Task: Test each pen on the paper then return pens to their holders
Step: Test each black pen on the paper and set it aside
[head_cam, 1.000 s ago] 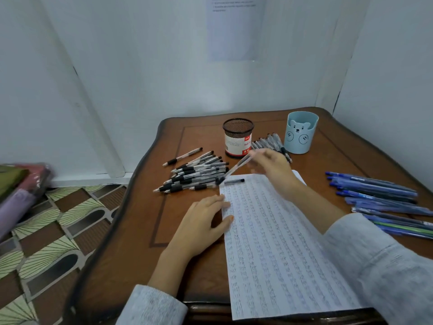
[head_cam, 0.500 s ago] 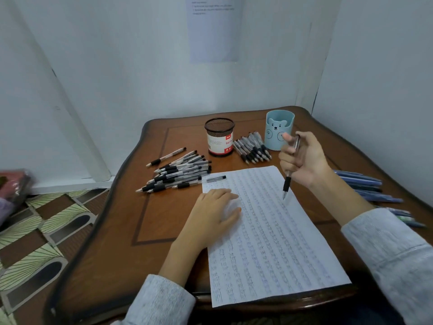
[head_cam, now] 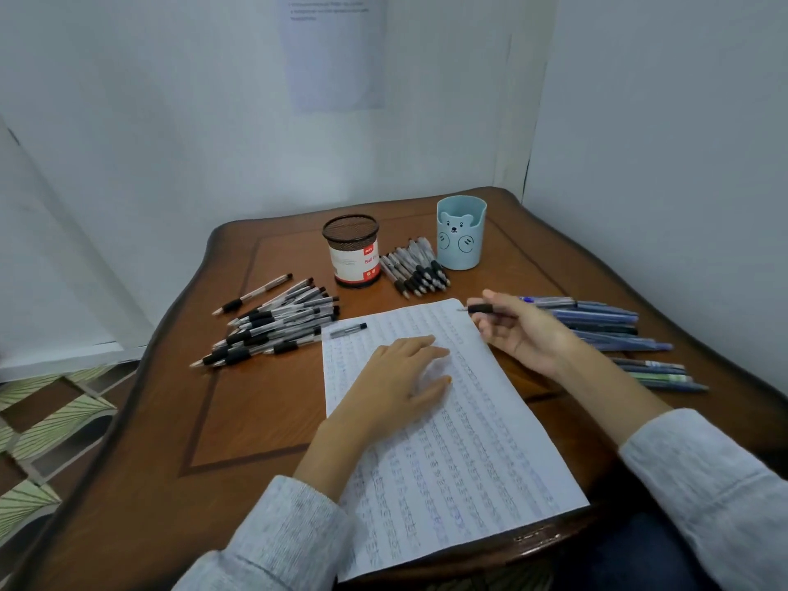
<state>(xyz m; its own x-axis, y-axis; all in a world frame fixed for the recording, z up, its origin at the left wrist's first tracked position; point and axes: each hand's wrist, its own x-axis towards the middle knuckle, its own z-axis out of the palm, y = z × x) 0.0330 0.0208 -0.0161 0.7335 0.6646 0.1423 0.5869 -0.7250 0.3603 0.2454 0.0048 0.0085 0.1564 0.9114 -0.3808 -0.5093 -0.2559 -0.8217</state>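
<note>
Pressing our left hand (head_cam: 396, 377) flat on the upper half of the lined paper (head_cam: 469, 462), fingers straight and close together, we pin the sheet to the wooden table (head_cam: 256, 420). Rows of ink scribbles cover the paper. Our right hand (head_cam: 520, 330) hovers just off the paper's far right corner and pinches a black-grip pen (head_cam: 479, 309) between thumb and forefinger, with the other fingers loosely curled beneath. That pen lies nearly level with its tip pointing left over the corner; we cannot tell whether the tip touches the sheet. Beyond the paper's far edge stand a black mesh holder (head_cam: 351, 251) with a red and white label and a light blue bear-face cup (head_cam: 460, 234), with a short row of pens (head_cam: 415, 268) lying between them. Left of the paper's far left corner lies a heap of black-grip pens (head_cam: 273, 324). A short grey pen piece (head_cam: 347, 330) rests right at that corner. Right of the paper, past our right hand, blue pens (head_cam: 605, 322) lie side by side
</note>
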